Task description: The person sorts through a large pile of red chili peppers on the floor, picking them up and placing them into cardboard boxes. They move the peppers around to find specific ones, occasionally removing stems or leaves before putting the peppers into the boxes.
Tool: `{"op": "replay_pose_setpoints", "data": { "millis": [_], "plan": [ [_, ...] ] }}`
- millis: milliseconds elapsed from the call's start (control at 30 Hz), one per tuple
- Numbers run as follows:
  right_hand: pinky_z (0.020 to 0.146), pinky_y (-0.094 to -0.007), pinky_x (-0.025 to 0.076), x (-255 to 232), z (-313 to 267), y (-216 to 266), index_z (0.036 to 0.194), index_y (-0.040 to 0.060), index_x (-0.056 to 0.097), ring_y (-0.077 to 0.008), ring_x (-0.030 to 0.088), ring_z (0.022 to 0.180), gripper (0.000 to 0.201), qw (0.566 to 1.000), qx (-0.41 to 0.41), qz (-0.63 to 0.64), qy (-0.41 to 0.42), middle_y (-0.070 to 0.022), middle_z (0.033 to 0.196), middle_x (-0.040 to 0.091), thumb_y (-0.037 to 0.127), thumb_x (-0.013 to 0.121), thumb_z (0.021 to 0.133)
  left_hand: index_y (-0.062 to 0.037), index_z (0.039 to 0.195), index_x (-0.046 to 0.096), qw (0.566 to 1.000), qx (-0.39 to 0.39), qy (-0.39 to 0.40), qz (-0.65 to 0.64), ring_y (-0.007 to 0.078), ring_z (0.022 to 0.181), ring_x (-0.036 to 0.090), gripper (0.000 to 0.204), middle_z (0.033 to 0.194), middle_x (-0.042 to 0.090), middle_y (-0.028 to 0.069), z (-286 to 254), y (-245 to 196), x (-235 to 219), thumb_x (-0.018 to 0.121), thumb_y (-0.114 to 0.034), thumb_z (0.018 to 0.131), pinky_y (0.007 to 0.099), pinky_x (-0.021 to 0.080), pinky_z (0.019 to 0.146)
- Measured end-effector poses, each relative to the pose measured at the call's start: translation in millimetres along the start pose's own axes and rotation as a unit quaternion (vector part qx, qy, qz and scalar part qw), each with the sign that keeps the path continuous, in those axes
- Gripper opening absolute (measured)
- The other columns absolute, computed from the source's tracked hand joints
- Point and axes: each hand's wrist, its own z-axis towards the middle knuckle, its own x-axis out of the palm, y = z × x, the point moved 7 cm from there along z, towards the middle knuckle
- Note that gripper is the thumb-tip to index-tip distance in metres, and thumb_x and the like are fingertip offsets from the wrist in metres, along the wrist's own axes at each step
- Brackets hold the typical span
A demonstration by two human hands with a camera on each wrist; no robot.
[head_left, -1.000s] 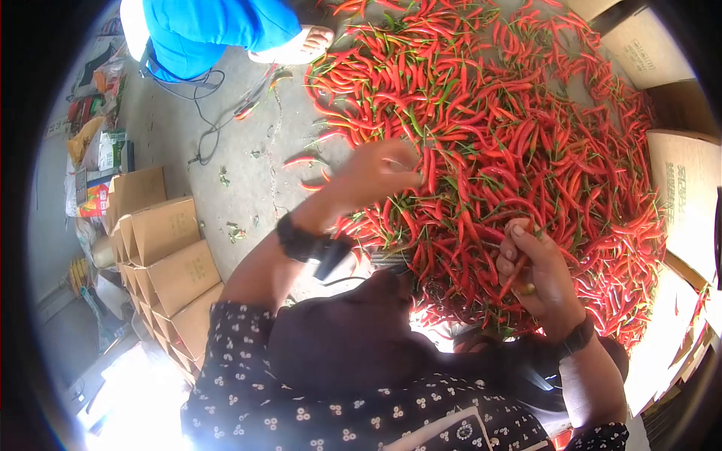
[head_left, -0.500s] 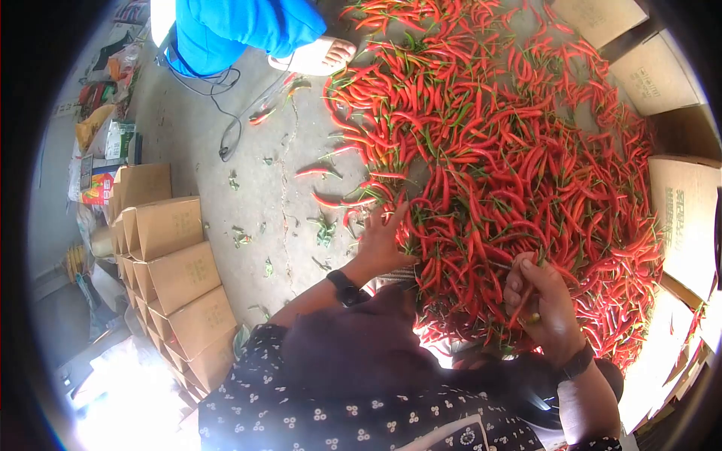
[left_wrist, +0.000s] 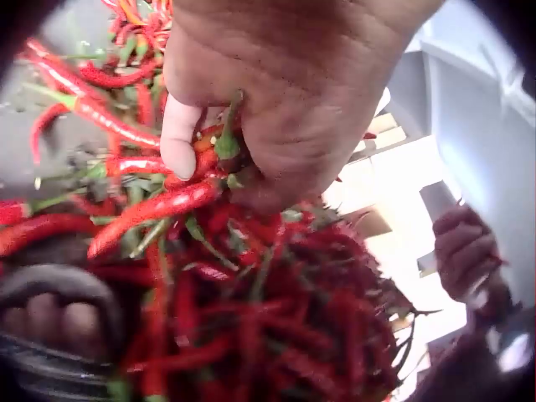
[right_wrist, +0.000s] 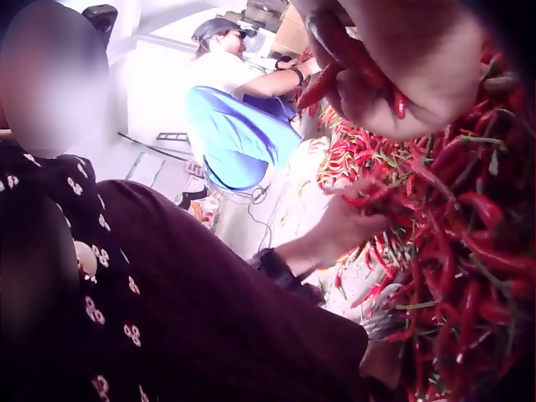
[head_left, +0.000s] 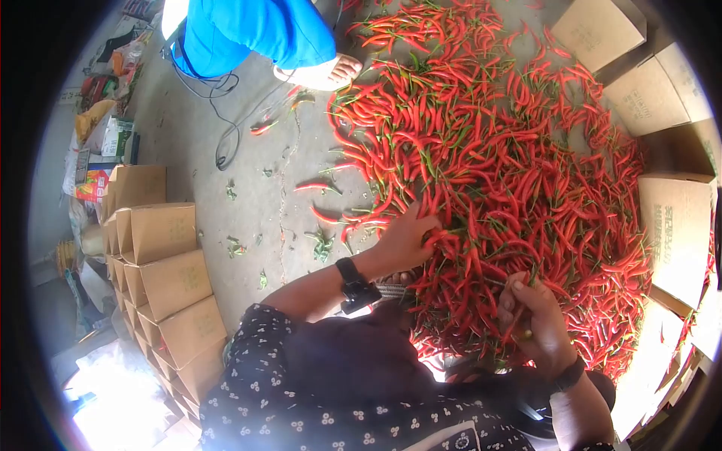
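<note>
Red chillies with green stems (head_left: 481, 143) lie in a wide heap on the floor. At the heap's near left edge, my left hand (head_left: 406, 242) has its fingers curled over chillies; in the left wrist view the left hand (left_wrist: 268, 109) grips a few, thumb and finger around a red chilli (left_wrist: 163, 211) and a green stem. My right hand (head_left: 538, 319) is raised over the near side of the heap. In the right wrist view the right hand (right_wrist: 402, 71) holds red chillies (right_wrist: 335, 42) in its curled fingers.
Cardboard boxes (head_left: 169, 233) stand in a row at the left, and more boxes (head_left: 673, 225) stand at the right. A person in blue trousers (head_left: 256, 34) sits at the top left beside a cable (head_left: 226, 135). Loose chillies (head_left: 317, 186) and leaves lie on the floor.
My left hand has swung down from above the heap to its near left edge, then shifted right and closed on chillies. The right hand stays near the same place, still holding chillies.
</note>
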Motion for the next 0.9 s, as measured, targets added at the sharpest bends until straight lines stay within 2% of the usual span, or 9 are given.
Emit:
{"op": "replay_pose_setpoints", "data": {
  "millis": [67,133,200,300,433,567,600,733,900],
  "plan": [
    [0.055,-0.0247,0.043,4,-5,-1,0.091,0.0076,0.051,-0.0126,0.051,0.062,0.005,1.000,-0.007,-0.009,0.011,-0.0021,0.071,0.050,0.012,0.053,0.091,-0.0098,0.103,0.058,0.998,0.025,-0.002,-0.058,0.0375,0.112,0.048,0.035,0.119,0.045,0.0188,16,-44,-15,0.070,-0.014,0.070,0.0419,0.047,0.088],
    [0.057,-0.0254,0.044,6,-11,-8,0.093,0.0060,0.051,-0.0136,0.052,0.064,0.006,0.999,0.018,-0.043,0.015,-0.0034,0.071,0.051,0.010,0.054,0.090,-0.0068,0.109,0.058,0.958,0.267,-0.062,-0.086,0.0361,0.116,0.047,0.040,0.121,0.047,0.0185,28,-105,-20,0.071,-0.018,0.073,0.0400,0.044,0.093],
    [0.055,-0.0264,0.044,10,-16,-14,0.091,0.0053,0.051,-0.0142,0.052,0.062,0.008,0.999,0.037,-0.039,0.010,-0.0042,0.070,0.052,0.012,0.054,0.090,-0.0040,0.117,0.054,0.944,0.281,0.064,-0.158,0.0336,0.119,0.046,0.048,0.124,0.048,0.0176,32,-153,-30,0.070,-0.023,0.076,0.0399,0.041,0.096],
    [0.055,-0.0278,0.044,15,-24,-18,0.089,0.0037,0.051,-0.0157,0.052,0.060,0.011,0.997,0.069,-0.035,0.000,-0.0054,0.069,0.053,0.013,0.056,0.088,-0.0049,0.122,0.051,0.933,0.325,0.040,-0.148,0.0324,0.120,0.046,0.054,0.127,0.047,0.0163,69,-153,-55,0.071,-0.026,0.076,0.0401,0.040,0.099],
    [0.053,-0.0279,0.043,-1,-31,-21,0.090,0.0026,0.051,-0.0164,0.051,0.060,0.010,0.998,0.048,-0.008,-0.037,-0.0063,0.070,0.052,0.012,0.055,0.089,-0.0074,0.125,0.050,0.978,0.128,-0.152,0.062,0.0320,0.121,0.045,0.061,0.129,0.046,0.0167,145,-33,-105,0.072,-0.031,0.074,0.0413,0.037,0.102],
    [0.056,-0.0299,0.044,-35,-40,-28,0.093,0.0014,0.049,-0.0184,0.050,0.062,0.009,0.994,-0.003,0.069,-0.087,-0.0079,0.072,0.051,0.010,0.052,0.090,-0.0172,0.135,0.041,0.963,0.035,-0.183,0.193,0.0393,0.129,0.033,0.080,0.140,0.032,0.0204,185,43,-143,0.076,-0.040,0.068,0.0476,0.035,0.103],
    [0.055,-0.0304,0.043,-41,-43,-29,0.093,0.0018,0.049,-0.0189,0.050,0.061,0.009,0.991,-0.014,0.079,-0.104,-0.0077,0.072,0.050,0.010,0.052,0.090,-0.0206,0.140,0.035,0.954,-0.019,-0.168,0.247,0.0420,0.133,0.026,0.089,0.144,0.026,0.0213,195,51,-146,0.077,-0.044,0.065,0.0529,0.032,0.105],
    [0.054,-0.0301,0.042,-53,-52,-38,0.092,0.0029,0.049,-0.0189,0.049,0.060,0.007,0.979,-0.021,0.133,-0.156,-0.0074,0.072,0.050,0.009,0.050,0.090,-0.0278,0.146,0.019,0.962,-0.030,-0.111,0.249,0.0412,0.139,0.008,0.111,0.149,0.015,0.0208,244,43,-142,0.081,-0.052,0.057,0.0685,0.017,0.103],
    [0.050,-0.0295,0.042,-59,-60,-50,0.092,0.0042,0.049,-0.0188,0.052,0.059,0.005,0.967,-0.017,0.153,-0.204,-0.0081,0.073,0.051,0.009,0.050,0.090,-0.0312,0.145,0.021,0.965,0.012,-0.069,0.253,0.0441,0.138,0.010,0.110,0.148,0.013,0.0266,289,8,-112,0.080,-0.055,0.055,0.0685,0.017,0.103]
  ]
}}
